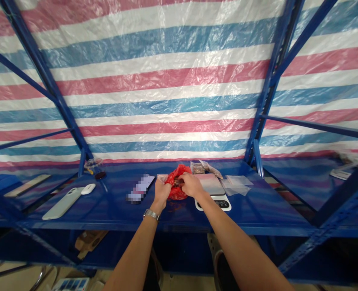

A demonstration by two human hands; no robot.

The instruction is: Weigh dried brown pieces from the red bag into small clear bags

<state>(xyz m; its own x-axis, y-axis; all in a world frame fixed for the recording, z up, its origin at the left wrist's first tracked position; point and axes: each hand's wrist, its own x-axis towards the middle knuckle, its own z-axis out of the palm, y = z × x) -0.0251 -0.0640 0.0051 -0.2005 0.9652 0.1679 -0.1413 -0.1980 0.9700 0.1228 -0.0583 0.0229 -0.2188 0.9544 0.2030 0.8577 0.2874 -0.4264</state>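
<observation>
A crumpled red plastic bag point(178, 195) rests on the blue shelf with its mouth spread, and small brown items show inside, too small to name. My left hand point(161, 191) is closed on the bag's left rim. My right hand point(191, 184) reaches into the mouth from the right, fingers curled down on the brown contents; what they grip is partly hidden. Just right of the bag is a white digital scale point(214, 203) with a metal plate. Behind it lie a clear bag of brown pieces point(197, 167) and a second filled bag point(212, 169).
Flat clear plastic bags point(236, 184) lie right of the scale. To the left are a phone point(141, 188), a pale phone-shaped object point(63, 203), a white oval item point(88, 189) and a clear cup point(98, 173) with dark contents. Blue rack posts point(259, 105) flank the shelf point(115, 214).
</observation>
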